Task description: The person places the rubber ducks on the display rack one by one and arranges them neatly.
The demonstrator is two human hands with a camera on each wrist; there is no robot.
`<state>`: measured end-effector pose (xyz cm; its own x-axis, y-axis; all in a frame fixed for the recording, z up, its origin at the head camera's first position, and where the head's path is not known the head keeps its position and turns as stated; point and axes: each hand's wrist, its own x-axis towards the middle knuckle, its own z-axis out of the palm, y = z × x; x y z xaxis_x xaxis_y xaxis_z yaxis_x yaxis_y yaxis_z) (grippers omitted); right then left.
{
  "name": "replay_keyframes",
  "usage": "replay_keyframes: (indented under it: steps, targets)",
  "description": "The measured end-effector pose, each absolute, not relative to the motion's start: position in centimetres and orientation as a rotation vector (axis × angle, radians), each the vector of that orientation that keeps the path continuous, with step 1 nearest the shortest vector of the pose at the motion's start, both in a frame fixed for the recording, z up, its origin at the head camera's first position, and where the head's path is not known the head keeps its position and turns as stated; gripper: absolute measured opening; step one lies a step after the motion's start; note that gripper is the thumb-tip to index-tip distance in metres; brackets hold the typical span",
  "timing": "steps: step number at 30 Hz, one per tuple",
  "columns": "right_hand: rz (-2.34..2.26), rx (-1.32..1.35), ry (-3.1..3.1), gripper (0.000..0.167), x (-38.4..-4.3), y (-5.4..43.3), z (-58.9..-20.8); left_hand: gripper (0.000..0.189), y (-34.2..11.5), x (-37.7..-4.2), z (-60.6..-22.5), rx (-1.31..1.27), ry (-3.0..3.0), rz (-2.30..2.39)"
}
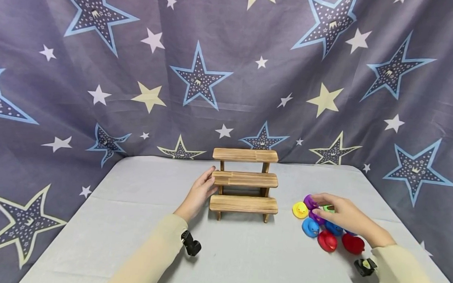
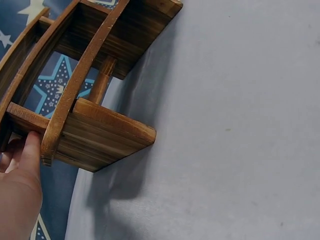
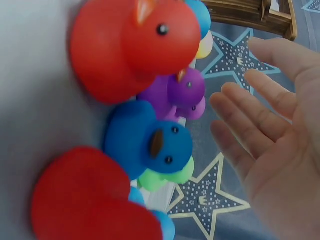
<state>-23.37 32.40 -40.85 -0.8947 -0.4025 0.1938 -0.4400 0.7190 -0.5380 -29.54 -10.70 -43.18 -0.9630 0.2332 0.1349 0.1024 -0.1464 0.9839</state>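
A small three-step wooden display stand [image 1: 244, 204] stands mid-table. My left hand [image 1: 199, 195] is at its left side, thumb and fingers gripping the end of the middle step; in the left wrist view a fingertip [image 2: 33, 142] meets the wood and the other fingers are partly hidden. Over a cluster of rubber ducks reaches my right hand [image 1: 341, 213], fingers spread and holding nothing. Below and around it are a yellow duck [image 1: 300, 210], purple ducks [image 1: 309, 202], blue ducks [image 1: 311, 227], red ducks [image 1: 327, 241] and a green duck [image 3: 182, 172], partly covered by the hand.
A pale cloth covers the table [image 1: 107, 233]. Behind it and along both sides hangs a grey-purple curtain [image 1: 131, 71] printed with stars. A black wrist camera [image 1: 191, 243] is strapped at the left sleeve, and another camera [image 1: 365, 267] at the right.
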Motion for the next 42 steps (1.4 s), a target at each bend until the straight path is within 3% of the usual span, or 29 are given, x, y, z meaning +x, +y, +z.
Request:
replay_keyframes:
  steps: [14, 30, 42]
  targets:
    - [0.907, 0.655, -2.91, 0.049, -25.3, 29.9, -41.4, 0.054, -10.7, -29.5, -43.3, 0.382, 2.013, 2.264]
    - [0.871, 0.501, -2.964, 0.044, -25.6, 28.3, -43.1, 0.053, -10.6, -29.3, -43.4, 0.411, 2.004, 2.27]
    - [0.745, 0.527, -2.942, 0.039, -25.8, 27.8, -43.9, 0.054, -10.6, -29.4, -43.6, 0.402, 1.99, 2.291]
